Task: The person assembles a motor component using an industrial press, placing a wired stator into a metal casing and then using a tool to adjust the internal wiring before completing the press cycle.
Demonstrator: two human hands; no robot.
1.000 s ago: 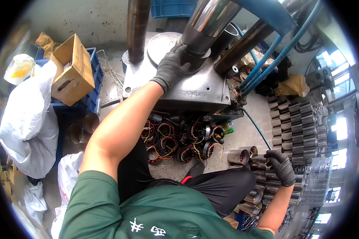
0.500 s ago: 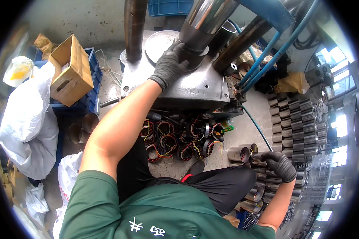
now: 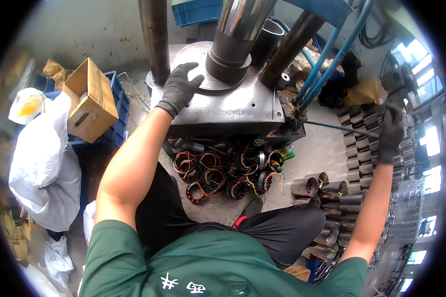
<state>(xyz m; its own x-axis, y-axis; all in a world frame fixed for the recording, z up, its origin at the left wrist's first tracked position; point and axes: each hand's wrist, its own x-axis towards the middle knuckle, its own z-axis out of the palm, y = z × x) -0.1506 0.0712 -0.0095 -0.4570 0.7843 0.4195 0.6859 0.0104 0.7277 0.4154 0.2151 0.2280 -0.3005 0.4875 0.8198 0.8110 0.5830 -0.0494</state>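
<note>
My left hand [image 3: 180,90], in a dark grey glove, is open with thumb and fingers apart, over the round metal plate [image 3: 187,53] of a press. It is just left of a dark cylinder [image 3: 226,62] standing on that plate, not touching it. The press's shiny ram [image 3: 244,20] comes down onto the cylinder. At the far right my gloved right hand [image 3: 392,132] is closed round the outer end of a thin teal lever [image 3: 339,129] that runs out from the press's side; its fingers are partly blurred.
Several wound stators [image 3: 214,177] with coloured wires lie on the floor below the press. Stacked metal cylinders [image 3: 354,148] fill the right side. A cardboard box [image 3: 91,111] in a blue crate [image 3: 120,121] and a white sack [image 3: 42,163] stand left. Blue hoses [image 3: 327,67] rise beside the press.
My left hand has come off the dark cylinder and moved left. My right hand has swung up and outward, and the lever's outer end has risen with it.
</note>
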